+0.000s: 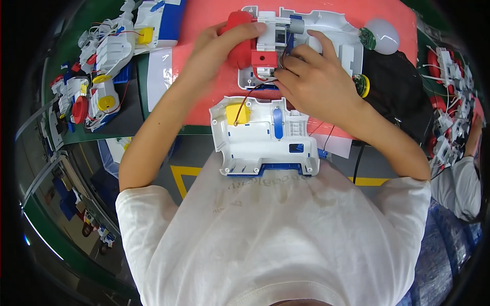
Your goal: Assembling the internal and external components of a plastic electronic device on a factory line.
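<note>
Over the far half of the shell sits a white motor assembly (273, 38) with a red block and a small silver motor (296, 26). My left hand (217, 48) is closed around a red rounded part (239, 41) at its left side, thumb pressed on the white piece. My right hand (319, 76) bends its fingers in at thin wires (282, 61) beside the assembly; the index finger reaches forward and the thumb is hidden. Beneath lies a white shell half (332, 23). Nearer me, a second white shell half (255, 143) holds a yellow block (237, 114), joined by wires.
A red-pink mat (199, 102) covers the green table. A round white dome on a green board (383, 36) and black cloth (398, 92) lie to the right. Part-built white units (109, 56) stand at left, more units (449, 102) at right. Another person's sleeve (462, 188) shows far right.
</note>
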The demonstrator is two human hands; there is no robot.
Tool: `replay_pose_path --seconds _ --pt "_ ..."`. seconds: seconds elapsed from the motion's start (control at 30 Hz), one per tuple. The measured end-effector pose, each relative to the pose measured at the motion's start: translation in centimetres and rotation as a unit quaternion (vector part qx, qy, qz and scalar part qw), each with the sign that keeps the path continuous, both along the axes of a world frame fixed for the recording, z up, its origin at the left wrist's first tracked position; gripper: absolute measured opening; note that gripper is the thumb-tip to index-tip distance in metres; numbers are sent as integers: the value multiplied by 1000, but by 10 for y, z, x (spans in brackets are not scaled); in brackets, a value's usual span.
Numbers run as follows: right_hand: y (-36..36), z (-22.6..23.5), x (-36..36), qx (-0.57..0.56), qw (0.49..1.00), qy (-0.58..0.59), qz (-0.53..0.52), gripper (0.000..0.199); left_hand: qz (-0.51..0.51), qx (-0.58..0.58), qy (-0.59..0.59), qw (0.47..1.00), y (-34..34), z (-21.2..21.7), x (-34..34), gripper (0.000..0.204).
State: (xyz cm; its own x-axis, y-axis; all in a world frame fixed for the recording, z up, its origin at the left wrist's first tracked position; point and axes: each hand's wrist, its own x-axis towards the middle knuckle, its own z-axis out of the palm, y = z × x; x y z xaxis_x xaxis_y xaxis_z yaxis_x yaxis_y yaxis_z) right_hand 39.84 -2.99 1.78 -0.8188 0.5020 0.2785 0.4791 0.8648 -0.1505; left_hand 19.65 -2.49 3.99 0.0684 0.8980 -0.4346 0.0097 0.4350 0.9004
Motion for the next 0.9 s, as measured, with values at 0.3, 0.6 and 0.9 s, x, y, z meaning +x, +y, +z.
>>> replay_pose_path --seconds 0.3,0.6,0.9 --pt "0 -2 1 38 999 18 5 12 75 1 -108 991 -13 0 9 43" --pt "8 3 -1 21 999 43 12 12 116 17 -179 977 -12 -5 8 43" --pt "1 6 -1 24 999 37 -18 11 101 -7 -231 968 -16 -19 -10 62"
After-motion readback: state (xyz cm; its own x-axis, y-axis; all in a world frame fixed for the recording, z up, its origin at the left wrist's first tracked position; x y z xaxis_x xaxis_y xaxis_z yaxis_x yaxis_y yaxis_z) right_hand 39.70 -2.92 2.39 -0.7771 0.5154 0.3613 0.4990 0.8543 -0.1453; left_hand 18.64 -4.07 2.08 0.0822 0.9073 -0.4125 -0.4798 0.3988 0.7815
